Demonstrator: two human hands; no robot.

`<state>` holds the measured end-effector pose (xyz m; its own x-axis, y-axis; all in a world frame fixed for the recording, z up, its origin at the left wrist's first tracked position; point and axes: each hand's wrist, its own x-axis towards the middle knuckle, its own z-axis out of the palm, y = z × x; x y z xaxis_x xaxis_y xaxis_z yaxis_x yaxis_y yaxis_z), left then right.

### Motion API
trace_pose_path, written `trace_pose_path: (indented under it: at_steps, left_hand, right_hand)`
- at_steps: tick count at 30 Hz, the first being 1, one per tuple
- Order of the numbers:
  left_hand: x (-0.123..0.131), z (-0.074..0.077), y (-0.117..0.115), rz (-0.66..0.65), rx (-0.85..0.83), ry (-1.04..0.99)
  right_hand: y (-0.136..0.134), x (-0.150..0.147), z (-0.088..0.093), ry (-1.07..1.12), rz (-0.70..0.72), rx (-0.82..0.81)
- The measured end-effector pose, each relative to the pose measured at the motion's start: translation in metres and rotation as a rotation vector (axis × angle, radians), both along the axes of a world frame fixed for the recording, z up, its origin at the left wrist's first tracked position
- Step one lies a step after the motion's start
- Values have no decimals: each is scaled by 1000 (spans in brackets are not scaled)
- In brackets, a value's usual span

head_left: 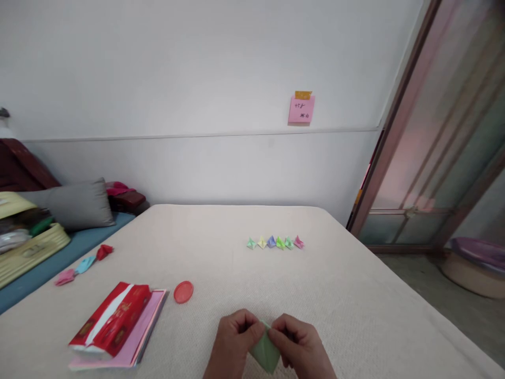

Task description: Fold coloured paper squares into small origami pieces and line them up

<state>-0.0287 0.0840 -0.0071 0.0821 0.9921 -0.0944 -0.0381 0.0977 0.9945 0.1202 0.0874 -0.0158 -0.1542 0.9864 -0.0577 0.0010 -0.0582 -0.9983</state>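
A light green folded paper [266, 353] hangs point-down between my two hands at the bottom centre, above the table. My left hand [239, 339] pinches its upper left edge between thumb and forefinger. On the other side, my right hand [295, 342] grips the upper right edge, fingers curled and thumb pressed against them. Farther back on the table stands a row of several small folded paper pieces [271, 241] in green, yellow, blue and pink.
The pale table [213, 263] holds a red tissue packet [118, 317] on pink paper sheets [144, 337], a red round lid [183, 292], and red, blue and pink folded pieces [86, 264] at left. A pink note [301, 109] is taped to the wall.
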Motion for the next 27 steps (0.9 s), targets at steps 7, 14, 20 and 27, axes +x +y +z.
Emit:
trace_pose_path:
  at_steps: [7, 14, 20, 27]
  left_hand:
    - [3, 2, -2, -35, -36, -11]
    - [9, 1, -6, -99, -202, -10]
    - [5, 2, -4, -19, -160, -6]
    - [4, 2, -4, 56, 24, -169]
  right_hand:
    - [-3, -3, 2, 8, -9, -41]
    - [0, 3, 1, 101, -120, -60]
    - [1, 3, 5, 110, -47, -50]
    - [0, 4, 7, 181, -80, -59]
